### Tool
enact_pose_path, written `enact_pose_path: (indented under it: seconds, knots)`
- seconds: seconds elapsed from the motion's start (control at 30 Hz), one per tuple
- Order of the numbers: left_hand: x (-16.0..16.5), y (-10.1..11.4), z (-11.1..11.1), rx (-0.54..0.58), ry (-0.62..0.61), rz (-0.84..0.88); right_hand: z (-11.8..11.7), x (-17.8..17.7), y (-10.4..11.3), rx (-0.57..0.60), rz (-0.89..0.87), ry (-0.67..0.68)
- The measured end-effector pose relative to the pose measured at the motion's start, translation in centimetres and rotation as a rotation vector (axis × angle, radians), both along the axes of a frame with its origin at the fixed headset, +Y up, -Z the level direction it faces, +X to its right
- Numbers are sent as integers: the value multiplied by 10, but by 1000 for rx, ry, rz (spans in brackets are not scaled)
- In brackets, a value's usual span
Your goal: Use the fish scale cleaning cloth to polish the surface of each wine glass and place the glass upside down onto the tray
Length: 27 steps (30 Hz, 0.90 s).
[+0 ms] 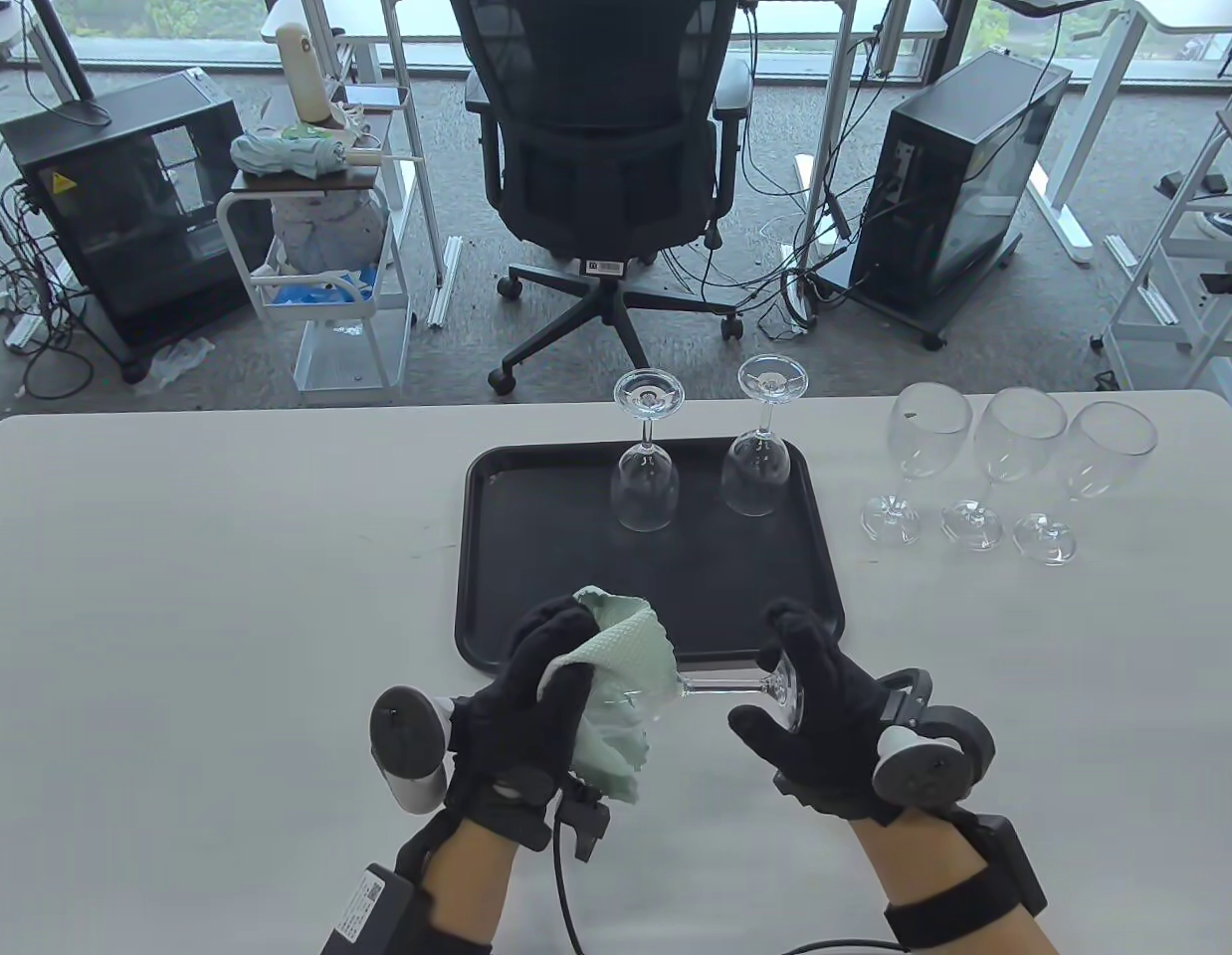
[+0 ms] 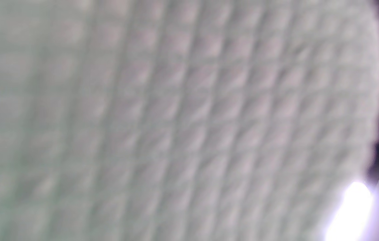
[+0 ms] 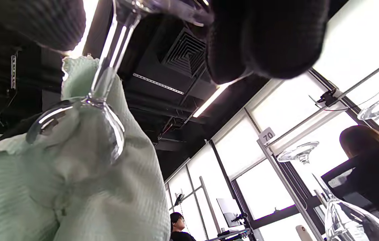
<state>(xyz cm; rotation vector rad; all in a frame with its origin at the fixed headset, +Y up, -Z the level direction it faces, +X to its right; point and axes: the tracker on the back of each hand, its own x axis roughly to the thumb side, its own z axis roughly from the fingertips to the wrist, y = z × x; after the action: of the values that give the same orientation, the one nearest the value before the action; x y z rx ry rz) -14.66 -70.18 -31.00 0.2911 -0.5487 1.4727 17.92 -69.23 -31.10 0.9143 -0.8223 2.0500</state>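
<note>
On the white table (image 1: 228, 557), left hand (image 1: 536, 686) grips the green cloth (image 1: 621, 696) around a wine glass (image 1: 735, 684); right hand (image 1: 825, 716), at 3 o'clock, pinches its base.

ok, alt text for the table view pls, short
Two gloved hands hold a wine glass sideways over the table's near edge: the left hand wraps its bowl in a green cloth, and the right hand grips its foot. Behind, a black tray carries two upside-down glasses, and three upright glasses stand to its right.
</note>
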Motion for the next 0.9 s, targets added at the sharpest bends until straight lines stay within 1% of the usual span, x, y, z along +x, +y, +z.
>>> enact_pose_path:
  seconds: [0.07, 0.1, 0.13, 0.17, 0.2, 0.23, 0.27, 0.33, 0.37, 0.4, 0.43, 0.47, 0.5, 0.57, 0.63, 0.67, 0.7, 0.73, 0.77, 0.83, 0.87, 0.9]
  knots:
    - [0, 1, 0, 15, 4, -16, -2, -1, -3, -141, -106, 58]
    - [0, 1, 0, 39, -10, -10, -4, 0, -4, -177, -150, 66]
    - [1, 2, 1, 67, -5, -14, -6, 1, -6, -236, -184, 74]
    - [1, 3, 2, 90, 17, -32, -10, 2, -9, -321, -210, 90]
    - [2, 4, 3, 109, 28, -43, -11, 2, -10, -358, -221, 97]
    - [2, 5, 3, 121, 45, -62, -13, 3, -12, -432, -244, 121]
    - [1, 5, 3, 107, 50, -66, -13, 2, -12, -439, -247, 141]
    - [-1, 3, 1, 90, 27, -40, -8, 1, -6, -299, -138, 91]
    - [-3, 1, -1, 62, 31, -24, -4, 0, -3, -205, -83, 64]
    - [-3, 0, -2, 33, 19, -1, 0, -1, -1, -82, -25, 49]
    - [-2, -2, -4, -2, -27, 34, 4, -2, 2, 46, 28, 8]
    - [-2, -3, -4, -24, -42, 40, 6, -2, 3, 87, 50, -14]
    - [-2, -3, -4, -30, -38, 38, 6, -1, 4, 91, 55, -27]
    - [-1, -2, -2, -8, -13, 24, 2, 0, 0, -40, -46, 21]
    - [-1, -1, 0, 16, -3, 8, -6, 0, -5, -215, -153, 75]
    - [0, 0, 0, 54, 8, 7, -11, 2, -9, -308, -191, 103]
    - [0, 2, 1, 85, 29, -10, -14, 1, -15, -431, -261, 162]
    - [0, 3, 2, 95, 40, -29, -15, 1, -17, -457, -271, 161]
    - [0, 4, 3, 102, 58, -55, -15, 1, -18, -455, -251, 156]
    - [-3, 3, 2, 84, 43, -34, -12, 0, -14, -348, -141, 115]
    - [-4, 2, 0, 63, 37, -26, -8, -2, -8, -246, -66, 88]
    - [-5, 1, -1, 44, 30, -10, -5, -3, -6, -175, -16, 72]
